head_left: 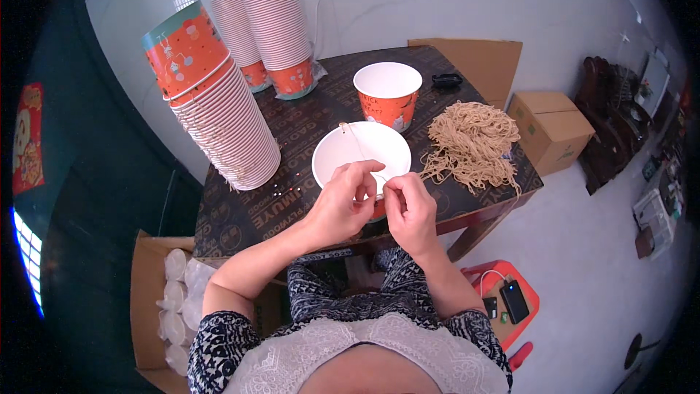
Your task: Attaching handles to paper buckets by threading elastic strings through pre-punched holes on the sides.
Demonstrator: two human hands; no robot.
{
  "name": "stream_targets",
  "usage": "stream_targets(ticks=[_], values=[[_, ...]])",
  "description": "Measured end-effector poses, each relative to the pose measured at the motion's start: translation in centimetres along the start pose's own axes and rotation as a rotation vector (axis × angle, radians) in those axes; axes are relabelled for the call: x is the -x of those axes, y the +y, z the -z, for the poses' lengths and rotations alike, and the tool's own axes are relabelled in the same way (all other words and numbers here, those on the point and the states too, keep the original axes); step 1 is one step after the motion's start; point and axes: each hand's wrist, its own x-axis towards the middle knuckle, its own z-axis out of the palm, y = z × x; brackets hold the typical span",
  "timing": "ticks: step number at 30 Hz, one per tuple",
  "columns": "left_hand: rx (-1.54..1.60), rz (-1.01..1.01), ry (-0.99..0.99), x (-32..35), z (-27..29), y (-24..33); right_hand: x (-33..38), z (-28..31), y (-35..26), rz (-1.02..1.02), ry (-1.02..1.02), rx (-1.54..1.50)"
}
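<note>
An orange paper bucket (329, 162) with a white inside stands at the near edge of the dark table, its mouth facing up. A thin tan cord (344, 128) is fastened at its far rim and runs inward across the mouth. Over the near rim, my left hand (337, 206) is closed with curled fingers, thumb and forefinger at the cord. Close beside it on the right, my right hand (413, 213) pinches the cord between thumb and forefinger. My fingers hide most of the near rim and the cord's end there.
On the table (251, 222), a tall leaning stack of buckets (227, 131) stands left, bagged stacks (277, 25) behind. A single bucket (388, 108), a black object (446, 81) and a cord heap (472, 142) lie right. Lower left, a carton (147, 314) holds clear plastic lids; a red stool (531, 293) stands lower right.
</note>
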Motion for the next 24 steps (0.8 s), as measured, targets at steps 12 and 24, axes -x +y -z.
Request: stream_targets(ticks=[12, 24], values=[[0.005, -0.059, 0.028, 0.6, -0.2, -0.1, -0.2, 1.2, -1.2, 0.074, -0.123, 0.18], [-0.016, -0.11, 0.083, 0.2, -0.7, -1.2, 0.0, 1.4, -1.0, -0.108, -0.116, -0.044]])
